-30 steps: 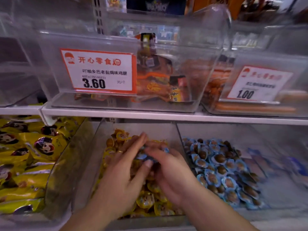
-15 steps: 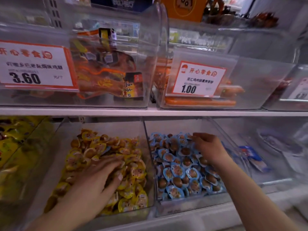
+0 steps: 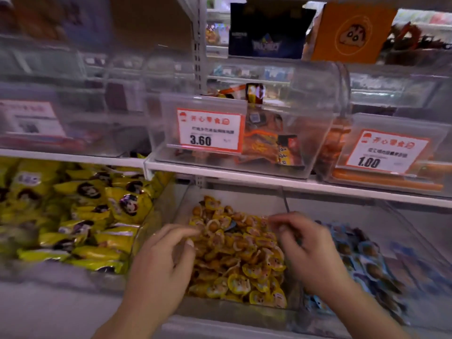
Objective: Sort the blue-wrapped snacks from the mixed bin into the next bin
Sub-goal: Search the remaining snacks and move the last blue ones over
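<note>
Head view, mixed bin (image 3: 181, 211): clear bin on the lower shelf, at centre, heaped with yellow-wrapped snacks (image 3: 244, 260).
Head view, blue-wrapped snack (image 3: 231, 226): one dark blue wrapper shows in the yellow heap, toward the back, between the two hands and touched by neither.
Head view, next bin (image 3: 415, 241): clear bin just right of the mixed bin; holds a layer of blue-wrapped snacks (image 3: 362, 255), blurred.
Head view, left hand (image 3: 159, 260): over the left part of the mixed bin, fingers loosely curled above the yellow heap; its grip holds nothing visible.
Head view, right hand (image 3: 310, 250): over the right edge of the mixed bin, fingers bent inward, blurred by motion; whether this grip holds a snack cannot be told.
Head view, left neighbour: yellow packets (image 3: 80, 216) with a cartoon face lie piled to the left of the mixed bin.
Head view, upper shelf (image 3: 244, 178): clear lidded bins with price tags reading 3.60 (image 3: 209, 130) and 1.00 (image 3: 385, 152).
</note>
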A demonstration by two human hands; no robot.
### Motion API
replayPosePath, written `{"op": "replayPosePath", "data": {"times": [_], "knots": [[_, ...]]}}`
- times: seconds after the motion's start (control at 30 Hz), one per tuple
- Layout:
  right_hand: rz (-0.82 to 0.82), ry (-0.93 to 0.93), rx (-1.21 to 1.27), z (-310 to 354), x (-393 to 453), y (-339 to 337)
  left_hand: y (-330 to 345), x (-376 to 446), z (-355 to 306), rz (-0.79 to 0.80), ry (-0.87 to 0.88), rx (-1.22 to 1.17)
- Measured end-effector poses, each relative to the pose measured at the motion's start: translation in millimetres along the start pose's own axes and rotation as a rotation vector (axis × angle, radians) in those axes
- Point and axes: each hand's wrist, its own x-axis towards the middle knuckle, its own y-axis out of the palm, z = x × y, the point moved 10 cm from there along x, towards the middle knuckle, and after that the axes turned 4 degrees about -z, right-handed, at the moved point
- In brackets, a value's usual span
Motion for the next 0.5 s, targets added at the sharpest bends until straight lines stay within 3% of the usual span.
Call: {"op": "replayPosePath", "data": {"times": [0.13, 0.2, 0.27, 0.37, 0.5], "knots": [[0.451, 0.226, -0.055, -24.9, 8.8, 110.0, -3.6, -12.1, 18.9, 0.066, -0.061, -0.033], [0.593, 0.214, -0.213, -39.4, 19.6, 149.9, 1.3, -17.1, 31.6, 0.132, -0.094, -0.052], [0.651, 0.188, -0.379, -50.7, 31.9, 174.7, 3.2, -16.0, 43.2, 0.153, -0.136, -0.093], [0.671, 0.317, -0.424, -73.1, 41.5, 197.9, -4.5, -7.6, 55.4, 0.087, -0.24, -0.201], [0.751, 0.425, -0.473, -88.7, 39.5, 226.9, -4.3, 0.9, 55.6, 0.06, -0.2, -0.186]]}}
